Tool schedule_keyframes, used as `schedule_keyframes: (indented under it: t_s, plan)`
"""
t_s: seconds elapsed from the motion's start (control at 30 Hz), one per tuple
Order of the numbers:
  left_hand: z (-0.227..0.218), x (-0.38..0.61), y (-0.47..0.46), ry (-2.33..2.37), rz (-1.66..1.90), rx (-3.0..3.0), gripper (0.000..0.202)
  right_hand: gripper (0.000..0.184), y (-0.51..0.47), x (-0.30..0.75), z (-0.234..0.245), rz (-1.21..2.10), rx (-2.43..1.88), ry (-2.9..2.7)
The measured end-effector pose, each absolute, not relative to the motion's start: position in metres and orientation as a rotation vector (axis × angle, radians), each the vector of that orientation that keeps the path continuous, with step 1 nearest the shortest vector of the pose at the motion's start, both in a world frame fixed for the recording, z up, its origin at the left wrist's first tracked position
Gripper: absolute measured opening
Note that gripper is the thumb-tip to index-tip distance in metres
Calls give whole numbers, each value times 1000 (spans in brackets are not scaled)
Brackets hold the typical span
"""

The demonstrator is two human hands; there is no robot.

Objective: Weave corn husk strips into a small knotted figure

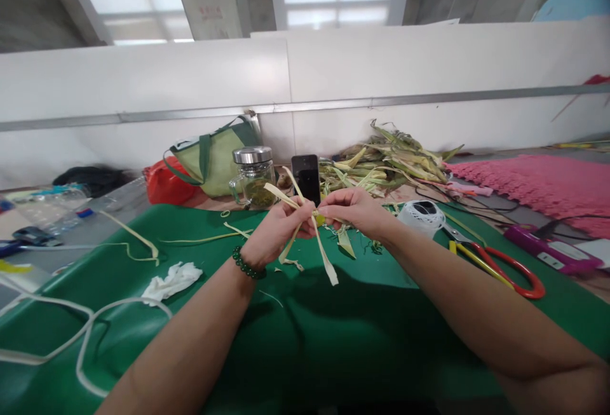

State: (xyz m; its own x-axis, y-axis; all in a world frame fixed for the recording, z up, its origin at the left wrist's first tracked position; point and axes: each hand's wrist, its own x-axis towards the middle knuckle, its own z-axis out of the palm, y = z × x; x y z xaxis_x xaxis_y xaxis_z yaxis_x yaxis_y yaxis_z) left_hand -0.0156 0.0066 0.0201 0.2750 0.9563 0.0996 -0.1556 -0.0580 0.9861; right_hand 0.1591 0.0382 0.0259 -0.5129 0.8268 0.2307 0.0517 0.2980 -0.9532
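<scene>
Pale corn husk strips (326, 261) cross one another between my two hands, above a green mat (352, 339). My left hand (286, 227) is closed on the strips, with thumb and fingers pinched near the crossing; two ends stick up past it and others hang below. From the right, my right hand (355, 210) pinches the strips at the same crossing, where a small yellow-green knot or weave shows. Its fingertips nearly meet those of the left. A phone (305, 176) stands upright just behind the hands. Husk scraps (345, 243) lie on the mat beneath them.
Behind are a glass jar (254, 180), a green bag (214, 154) and a heap of corn husks (395, 154). On the right lie a white string roll (422, 217), red-handled scissors (517, 269) and a purple device (553, 250). Crumpled tissue (172, 281) and white cable (88, 319) lie left.
</scene>
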Motion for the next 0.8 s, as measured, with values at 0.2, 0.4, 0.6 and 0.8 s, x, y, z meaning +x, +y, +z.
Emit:
schedule_keyframes:
  t_s: [0.2,0.4,0.6,0.8]
  plan:
    - [24,-18,5,881,1066,1398,28,20,38,165,29,1359,-805,-1907]
    - [30,-21,2,832,951,1220,24,23,38,167,32,1435,-764,-1984]
    - [28,-22,6,892,901,1099,24,22,35,169,35,1252,-716,-2100]
    - [26,-20,6,928,903,1077,26,17,29,166,33,1006,-742,-2197]
